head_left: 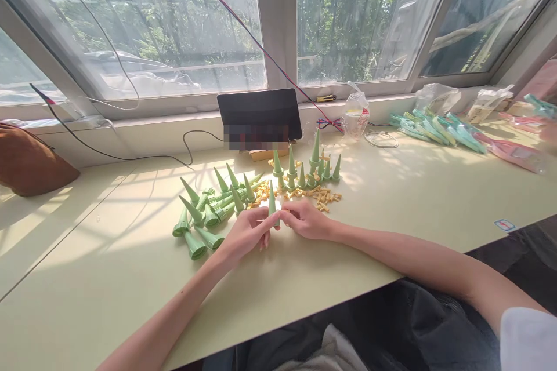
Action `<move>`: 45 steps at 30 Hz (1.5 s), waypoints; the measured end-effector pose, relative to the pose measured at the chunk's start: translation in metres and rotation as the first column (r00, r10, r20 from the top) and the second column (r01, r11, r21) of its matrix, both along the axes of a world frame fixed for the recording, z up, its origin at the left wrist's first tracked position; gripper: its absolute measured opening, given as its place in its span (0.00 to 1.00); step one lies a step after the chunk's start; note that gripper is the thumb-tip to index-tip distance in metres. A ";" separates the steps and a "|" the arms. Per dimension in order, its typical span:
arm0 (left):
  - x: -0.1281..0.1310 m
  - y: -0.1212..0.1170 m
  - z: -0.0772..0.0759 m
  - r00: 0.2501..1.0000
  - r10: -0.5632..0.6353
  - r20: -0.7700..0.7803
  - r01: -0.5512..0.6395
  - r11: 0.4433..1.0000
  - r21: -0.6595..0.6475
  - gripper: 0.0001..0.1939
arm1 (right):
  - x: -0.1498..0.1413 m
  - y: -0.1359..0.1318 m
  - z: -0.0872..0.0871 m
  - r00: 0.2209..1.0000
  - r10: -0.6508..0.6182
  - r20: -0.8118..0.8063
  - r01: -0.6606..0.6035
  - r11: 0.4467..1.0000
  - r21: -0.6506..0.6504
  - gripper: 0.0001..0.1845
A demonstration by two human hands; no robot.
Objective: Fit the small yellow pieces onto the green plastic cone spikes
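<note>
Between my two hands a green plastic cone [272,202] stands point up, just above the near side of the table. My left hand [252,227] has its thumb and fingers closed round the cone's lower part. My right hand [304,219] pinches at the cone's side; whatever small piece is between its fingertips is mostly hidden. Beyond the hands lie many small yellow plastic pieces [322,196] in a loose pile. To the left is a cluster of green cones [191,208], some upright and some lying on their sides. More green cones [291,163] stand upright behind the yellow pieces.
A dark-screened tablet [261,116] leans by the window sill. A plastic cup in a bag [357,116] and a coiled white cable [381,139] are to its right. Bagged green items [439,127] lie at far right; a brown bag [35,159] sits at far left.
</note>
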State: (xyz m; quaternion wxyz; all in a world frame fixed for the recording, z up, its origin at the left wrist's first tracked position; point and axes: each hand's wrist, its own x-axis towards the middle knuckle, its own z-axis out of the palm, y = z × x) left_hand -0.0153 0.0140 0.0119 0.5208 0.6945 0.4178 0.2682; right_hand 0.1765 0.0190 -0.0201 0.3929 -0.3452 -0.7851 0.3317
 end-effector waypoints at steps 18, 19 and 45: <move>-0.001 0.005 -0.016 0.962 0.203 -0.181 -0.063 0.814 0.578 0.13 | 0.001 0.001 0.000 0.969 0.096 -0.229 -0.166 0.936 -0.310 0.23; -0.001 0.005 -0.017 0.959 0.212 -0.189 -0.062 0.805 0.590 0.13 | 0.001 0.001 -0.001 0.964 0.100 -0.247 -0.181 0.925 -0.333 0.23; 0.001 0.002 -0.004 0.999 0.032 -0.010 -0.031 0.998 0.052 0.14 | 0.002 0.003 -0.004 0.998 -0.056 -0.001 0.056 0.995 0.082 0.18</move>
